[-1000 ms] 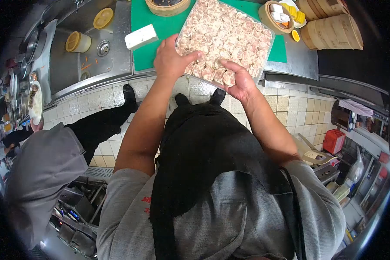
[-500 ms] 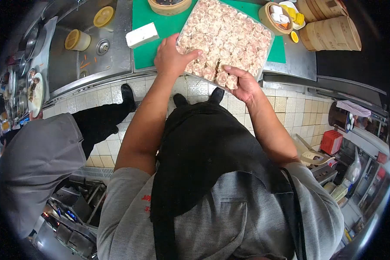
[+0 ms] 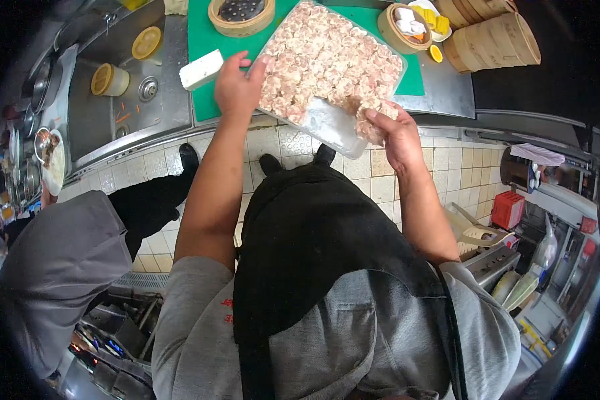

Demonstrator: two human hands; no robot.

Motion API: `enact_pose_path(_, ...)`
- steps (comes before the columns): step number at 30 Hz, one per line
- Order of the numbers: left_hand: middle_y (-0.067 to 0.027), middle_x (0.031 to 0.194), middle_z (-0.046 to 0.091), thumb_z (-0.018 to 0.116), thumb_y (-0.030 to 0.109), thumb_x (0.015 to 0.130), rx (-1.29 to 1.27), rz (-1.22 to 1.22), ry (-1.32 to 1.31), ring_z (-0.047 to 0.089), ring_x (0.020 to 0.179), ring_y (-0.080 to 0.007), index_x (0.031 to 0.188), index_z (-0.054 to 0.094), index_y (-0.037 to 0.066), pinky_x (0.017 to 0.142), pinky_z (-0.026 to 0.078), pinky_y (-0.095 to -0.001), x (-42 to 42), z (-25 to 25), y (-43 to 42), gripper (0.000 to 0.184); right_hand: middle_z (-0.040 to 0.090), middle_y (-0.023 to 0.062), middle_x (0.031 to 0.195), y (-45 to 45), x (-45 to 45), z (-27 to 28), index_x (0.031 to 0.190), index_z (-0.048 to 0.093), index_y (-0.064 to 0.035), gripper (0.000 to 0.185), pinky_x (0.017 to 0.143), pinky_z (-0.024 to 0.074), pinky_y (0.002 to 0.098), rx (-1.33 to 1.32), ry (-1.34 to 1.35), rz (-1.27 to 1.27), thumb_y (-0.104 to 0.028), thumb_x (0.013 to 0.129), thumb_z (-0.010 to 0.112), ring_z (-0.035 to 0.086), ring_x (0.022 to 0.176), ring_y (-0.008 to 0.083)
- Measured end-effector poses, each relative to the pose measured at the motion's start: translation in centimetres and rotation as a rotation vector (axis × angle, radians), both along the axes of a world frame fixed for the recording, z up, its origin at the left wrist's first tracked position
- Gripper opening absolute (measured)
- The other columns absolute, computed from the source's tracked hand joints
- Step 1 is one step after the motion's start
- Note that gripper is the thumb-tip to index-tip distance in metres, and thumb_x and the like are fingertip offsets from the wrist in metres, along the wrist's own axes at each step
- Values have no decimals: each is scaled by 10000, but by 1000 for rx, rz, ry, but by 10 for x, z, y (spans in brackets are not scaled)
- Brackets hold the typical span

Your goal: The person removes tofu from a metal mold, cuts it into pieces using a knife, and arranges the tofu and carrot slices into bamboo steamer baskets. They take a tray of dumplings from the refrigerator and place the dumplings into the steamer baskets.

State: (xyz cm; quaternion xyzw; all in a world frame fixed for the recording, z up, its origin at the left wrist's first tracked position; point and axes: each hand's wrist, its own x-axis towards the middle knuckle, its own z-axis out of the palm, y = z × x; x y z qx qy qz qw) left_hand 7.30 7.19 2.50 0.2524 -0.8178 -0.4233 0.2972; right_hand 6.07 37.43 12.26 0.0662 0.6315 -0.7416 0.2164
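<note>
A clear plastic tray (image 3: 337,130) packed with pale pink dumplings (image 3: 327,57) lies tilted on the green board (image 3: 210,110), its near corner reaching past the counter edge. Bare tray bottom shows at that corner. My right hand (image 3: 403,140) is closed around a clump of several dumplings (image 3: 373,119) over the tray's right near side. At the tray's left edge is my left hand (image 3: 239,87), fingers spread and holding nothing. Just beyond it sits a white block (image 3: 201,70).
Bamboo steamers (image 3: 493,43) stand at the right, near a small steamer (image 3: 383,30) of food. Another steamer (image 3: 247,28) sits behind the board. The sink (image 3: 170,100) holds two yellow-lidded tubs. A person (image 3: 67,253) in grey stands at the left.
My right hand has lifted a clump of dumplings and moved right, baring the tray's near corner. My left hand's fingers have spread. The whole counter has shifted slightly left in view.
</note>
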Motion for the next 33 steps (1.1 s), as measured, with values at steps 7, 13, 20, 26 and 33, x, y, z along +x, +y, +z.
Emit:
enact_pose_path(7,-131,1093,652,740,220,875,-324,82,244,596,1028,-262,1107,659,41,880,476,-378,60,10,29,304,714,93,1042,-2,-21,-2,1162,603,-18,298,798,565,333,-20,35,26,-19,884,710,699,902,179)
enact_pose_path(13,-120,1179,560,696,304,940,535,-10,-13,583,1057,-215,1307,493,69,878,484,-343,103,3,76,481,706,81,1071,1,-37,-7,1215,586,-45,305,786,568,336,-55,-11,72,-41,922,671,699,921,184)
enact_pose_path(20,-160,1267,567,612,223,997,1351,-442,-216,632,1105,-288,1331,436,59,857,551,-395,102,-20,114,411,676,156,1112,63,-84,4,1246,521,5,329,847,608,396,-179,120,-212,-10,934,624,695,994,271)
enact_pose_path(26,-121,1232,597,589,-16,912,1494,-407,313,621,1145,-295,1305,502,33,926,539,-490,73,-63,151,406,660,169,1123,125,-145,-26,1253,486,12,321,792,621,397,-75,114,-363,-42,961,607,699,952,273)
enact_pose_path(33,-213,1324,553,512,-60,864,1471,-218,527,541,1254,-447,1292,530,29,983,490,-627,85,-46,176,437,688,78,977,101,-184,-46,1179,587,-8,259,709,565,300,143,122,-184,-73,936,648,666,837,167)
